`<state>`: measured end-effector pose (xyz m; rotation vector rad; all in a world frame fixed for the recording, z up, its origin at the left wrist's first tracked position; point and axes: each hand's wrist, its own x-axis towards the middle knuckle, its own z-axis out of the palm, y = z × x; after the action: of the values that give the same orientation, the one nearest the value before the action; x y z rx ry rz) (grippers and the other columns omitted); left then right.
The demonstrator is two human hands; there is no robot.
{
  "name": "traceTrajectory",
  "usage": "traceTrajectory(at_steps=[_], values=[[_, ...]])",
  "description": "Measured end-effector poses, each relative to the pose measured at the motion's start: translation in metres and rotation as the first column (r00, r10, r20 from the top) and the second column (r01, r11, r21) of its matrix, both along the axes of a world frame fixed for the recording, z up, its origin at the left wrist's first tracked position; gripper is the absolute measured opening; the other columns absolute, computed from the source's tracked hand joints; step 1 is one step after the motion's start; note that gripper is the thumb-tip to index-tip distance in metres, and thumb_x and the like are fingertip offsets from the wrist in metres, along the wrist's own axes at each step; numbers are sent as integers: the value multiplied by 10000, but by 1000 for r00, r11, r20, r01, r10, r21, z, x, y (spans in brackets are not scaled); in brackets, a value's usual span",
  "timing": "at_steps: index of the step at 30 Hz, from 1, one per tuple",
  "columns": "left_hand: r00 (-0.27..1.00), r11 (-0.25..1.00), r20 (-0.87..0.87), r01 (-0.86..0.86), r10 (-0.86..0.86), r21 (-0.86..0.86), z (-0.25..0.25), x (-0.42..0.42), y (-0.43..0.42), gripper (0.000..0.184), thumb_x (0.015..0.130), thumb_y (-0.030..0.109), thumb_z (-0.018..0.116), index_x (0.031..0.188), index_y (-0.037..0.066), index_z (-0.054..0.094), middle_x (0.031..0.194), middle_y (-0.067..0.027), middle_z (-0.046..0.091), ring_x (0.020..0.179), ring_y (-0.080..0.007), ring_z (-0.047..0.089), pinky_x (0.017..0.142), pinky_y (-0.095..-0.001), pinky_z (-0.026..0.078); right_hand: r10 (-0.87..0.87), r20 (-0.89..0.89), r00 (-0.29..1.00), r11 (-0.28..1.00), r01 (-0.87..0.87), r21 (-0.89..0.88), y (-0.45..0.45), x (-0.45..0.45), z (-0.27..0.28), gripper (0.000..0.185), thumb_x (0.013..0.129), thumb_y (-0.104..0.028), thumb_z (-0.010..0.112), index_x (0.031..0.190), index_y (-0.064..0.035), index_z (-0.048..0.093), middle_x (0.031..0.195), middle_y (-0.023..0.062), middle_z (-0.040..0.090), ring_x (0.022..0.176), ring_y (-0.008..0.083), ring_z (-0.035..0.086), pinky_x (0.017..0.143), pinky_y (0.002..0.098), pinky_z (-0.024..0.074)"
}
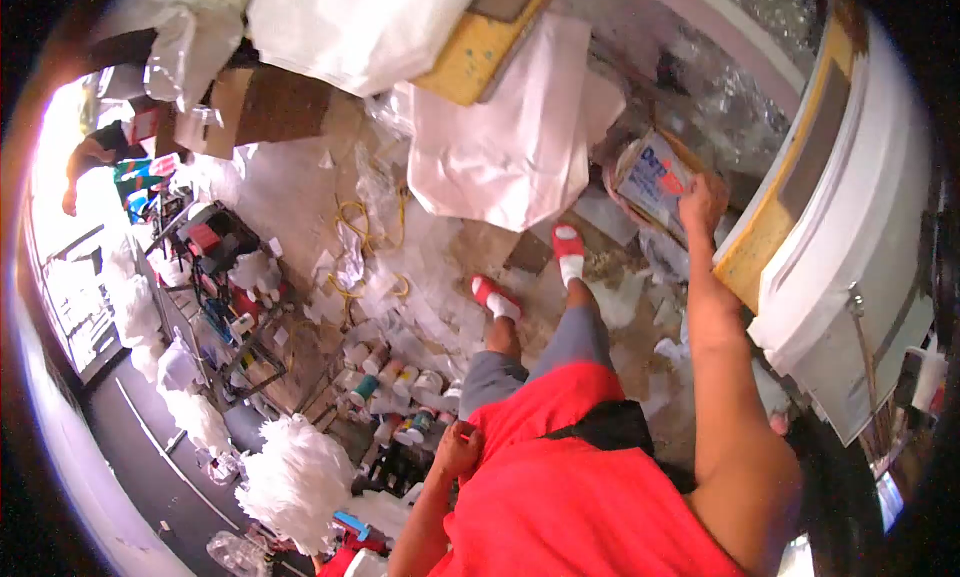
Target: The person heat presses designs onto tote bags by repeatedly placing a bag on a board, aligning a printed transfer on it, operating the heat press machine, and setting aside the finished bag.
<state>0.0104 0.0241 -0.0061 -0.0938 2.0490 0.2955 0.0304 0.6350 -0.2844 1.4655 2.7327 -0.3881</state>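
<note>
My right arm reaches out to the right, and my right hand (703,203) grips the near edge of a white packet (652,182) with blue and red print. That packet sits in a round brown container (718,183) on the floor, by the base of a padded table. Down at my side, my left hand (458,451) rests beside the hem of my red shirt (550,402). Its fingers are curled in; whether anything is inside them is hidden.
White cloth (500,157) hangs from a yellow-edged table ahead. Scraps, plastic and a yellow cord (352,222) litter the floor. Several thread spools (365,389) and a fluffy white bundle (295,482) lie to the left. Another person's arm (85,162) shows at far left.
</note>
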Motion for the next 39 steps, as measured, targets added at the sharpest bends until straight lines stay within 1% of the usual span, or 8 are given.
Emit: traceTrajectory(at_steps=[7, 8, 16, 19, 25, 32, 35, 39], values=[[990, 991, -58, 132, -132, 6, -20, -71, 17, 232, 864, 239, 658, 986, 43, 678, 1067, -241, 661, 1079, -399, 606, 933, -461, 498, 117, -478, 870, 981, -28, 190, -91, 13, 41, 229, 892, -53, 562, 1102, -31, 651, 1003, 213, 635, 964, 430, 593, 878, 502, 474], [955, 963, -138, 268, -261, 31, -27, -83, 16, 270, 855, 238, 665, 1065, 68, 664, 1145, -234, 629, 1136, -410, 577, 967, -473, 482, -99, -335, 937, 963, 6, -269, -112, 3, 108, 196, 884, -29, 551, 1048, -32, 660, 1031, 217, 649, 1015, 416, 602, 905, 474, 483], [911, 607, -413, 331, -5, 723, 46, -252, 196, 584, 845, 332, 744, 1345, 125, 525, 1275, -200, 583, 1097, -345, 618, 937, -426, 518, 150, -530, 835, 681, -476, -557, -177, -96, 318, 140, 875, -71, 634, 987, -39, 711, 942, 154, 689, 900, 320, 681, 785, 382, 536], [930, 531, -300, 368, -212, 764, 89, -339, 238, 520, 859, 366, 739, 1277, 97, 587, 1175, -178, 650, 979, -276, 657, 856, -395, 535, -7, -365, 931, 492, -315, -812, -167, -157, 369, 148, 883, -78, 650, 1010, -46, 718, 949, 138, 701, 898, 278, 694, 764, 360, 540], [757, 474, -458, 651, -467, 593, 118, -502, 309, 380, 947, 393, 642, 1104, 49, 670, 902, -111, 727, 783, -187, 676, 758, -375, 554, -43, -514, 857, 837, -250, -487, -133, -252, 380, 362, 890, -195, 700, 1223, -62, 652, 1057, 142, 712, 953, 254, 695, 840, 401, 538], [918, 230, -384, 396, -98, 889, 176, -646, 372, 245, 901, 186, 715, 1054, -3, 685, 878, -87, 727, 785, -114, 664, 726, -288, 541, -59, -714, 697, 848, -343, -405, -97, -358, 483, 413, 879, -32, 662, 1285, -36, 590, 958, 48, 671, 838, 144, 643, 754, 284, 535], [940, 184, -334, 341, -68, 922, 161, -680, 384, 270, 881, 163, 711, 1094, -1, 680, 888, -113, 725, 771, -131, 664, 720, -284, 537, -365, -654, 663, 801, -134, -583, -92, -378, 490, 447, 899, -44, 660, 1330, -34, 543, 935, 27, 656, 799, 108, 618, 723, 258, 526], [903, 330, -429, 406, -5, 852, 105, -700, 426, 380, 836, 163, 707, 1172, -2, 641, 865, -151, 720, 794, -186, 682, 723, -318, 530, -336, -750, 569, 941, 176, -288, -68, -384, 431, 443, 918, -126, 676, 1330, -44, 537, 940, 46, 649, 828, 118, 598, 758, 285, 513]])
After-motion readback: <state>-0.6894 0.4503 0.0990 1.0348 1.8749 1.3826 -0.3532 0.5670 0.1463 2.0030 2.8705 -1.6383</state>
